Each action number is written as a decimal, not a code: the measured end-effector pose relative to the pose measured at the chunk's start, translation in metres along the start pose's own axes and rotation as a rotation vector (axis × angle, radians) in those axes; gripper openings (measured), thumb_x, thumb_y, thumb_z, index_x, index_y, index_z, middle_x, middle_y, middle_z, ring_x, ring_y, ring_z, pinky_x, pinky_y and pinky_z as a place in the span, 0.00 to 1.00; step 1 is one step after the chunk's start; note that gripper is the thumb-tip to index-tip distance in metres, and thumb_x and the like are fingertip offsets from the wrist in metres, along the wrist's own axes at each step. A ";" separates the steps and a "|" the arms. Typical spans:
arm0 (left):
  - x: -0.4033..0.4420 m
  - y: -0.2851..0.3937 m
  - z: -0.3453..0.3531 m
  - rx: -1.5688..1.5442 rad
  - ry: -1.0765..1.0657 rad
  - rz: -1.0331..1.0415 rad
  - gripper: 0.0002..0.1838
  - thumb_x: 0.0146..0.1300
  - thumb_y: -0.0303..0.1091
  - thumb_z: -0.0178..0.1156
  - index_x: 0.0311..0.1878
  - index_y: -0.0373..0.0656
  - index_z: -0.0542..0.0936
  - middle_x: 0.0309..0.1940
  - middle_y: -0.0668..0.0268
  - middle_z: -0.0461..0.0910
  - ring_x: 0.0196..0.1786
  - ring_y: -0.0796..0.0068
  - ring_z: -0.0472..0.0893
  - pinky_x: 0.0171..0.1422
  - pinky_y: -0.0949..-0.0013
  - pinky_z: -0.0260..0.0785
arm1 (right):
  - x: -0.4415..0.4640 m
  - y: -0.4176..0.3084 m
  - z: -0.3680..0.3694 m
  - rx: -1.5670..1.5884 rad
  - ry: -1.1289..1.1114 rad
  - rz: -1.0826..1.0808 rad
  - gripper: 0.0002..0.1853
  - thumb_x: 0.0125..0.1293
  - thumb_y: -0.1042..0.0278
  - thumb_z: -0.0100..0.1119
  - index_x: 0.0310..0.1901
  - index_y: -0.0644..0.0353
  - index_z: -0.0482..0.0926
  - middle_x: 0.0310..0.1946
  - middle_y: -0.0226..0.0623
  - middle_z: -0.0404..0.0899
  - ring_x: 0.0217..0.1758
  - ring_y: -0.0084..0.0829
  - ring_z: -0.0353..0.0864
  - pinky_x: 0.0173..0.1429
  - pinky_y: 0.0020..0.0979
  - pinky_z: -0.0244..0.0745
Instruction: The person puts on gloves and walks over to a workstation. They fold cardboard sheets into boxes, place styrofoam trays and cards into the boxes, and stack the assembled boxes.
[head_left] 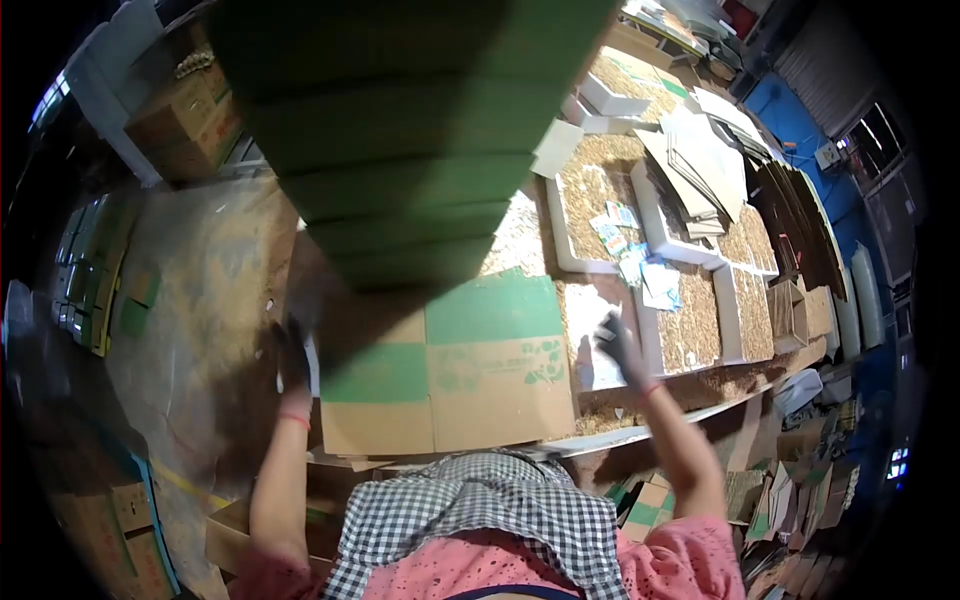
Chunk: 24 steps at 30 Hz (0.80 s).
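A tan and green cardboard carton (500,390) lies in front of me, its flaps meeting along a middle seam. To its left is my left hand (292,360), in a dark glove, blurred, with the fingers stretched forward. My right hand (622,350), also gloved, is just off the carton's right side, over a white, brightly lit patch. Its fingers look extended and apart, and I see nothing held. Beyond the carton rises a large dark green ridged stack (390,150), mostly in shadow, hiding what is behind it.
White-walled trays (690,320) of tan, grain-like material stand at right, with colourful packets (625,240) on top. Flat cardboard sheets (690,165) lie farther back. Brown boxes (185,120) stand at upper left, and folded cartons (790,510) lean at lower right.
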<state>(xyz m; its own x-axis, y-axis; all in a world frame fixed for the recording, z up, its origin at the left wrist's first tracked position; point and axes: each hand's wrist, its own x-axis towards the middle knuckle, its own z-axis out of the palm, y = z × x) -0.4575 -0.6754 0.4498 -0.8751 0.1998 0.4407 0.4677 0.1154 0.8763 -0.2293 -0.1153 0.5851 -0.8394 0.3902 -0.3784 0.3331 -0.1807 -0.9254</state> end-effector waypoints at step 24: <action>0.019 0.389 0.255 1.032 -0.982 0.451 0.30 0.51 0.33 0.63 0.60 0.44 0.72 0.55 0.56 0.74 0.58 0.55 0.74 0.61 0.57 0.68 | -0.038 -0.161 -0.131 -1.010 -0.247 0.043 0.29 0.68 0.49 0.49 0.61 0.65 0.68 0.50 0.53 0.79 0.50 0.51 0.78 0.57 0.42 0.70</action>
<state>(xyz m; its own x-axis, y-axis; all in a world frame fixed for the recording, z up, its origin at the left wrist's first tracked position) -0.2606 -0.3790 0.7500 -0.4028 0.9144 -0.0405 0.9151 0.4032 0.0011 -0.1944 0.0169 0.7454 -0.8448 0.1851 -0.5021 0.4739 0.6944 -0.5415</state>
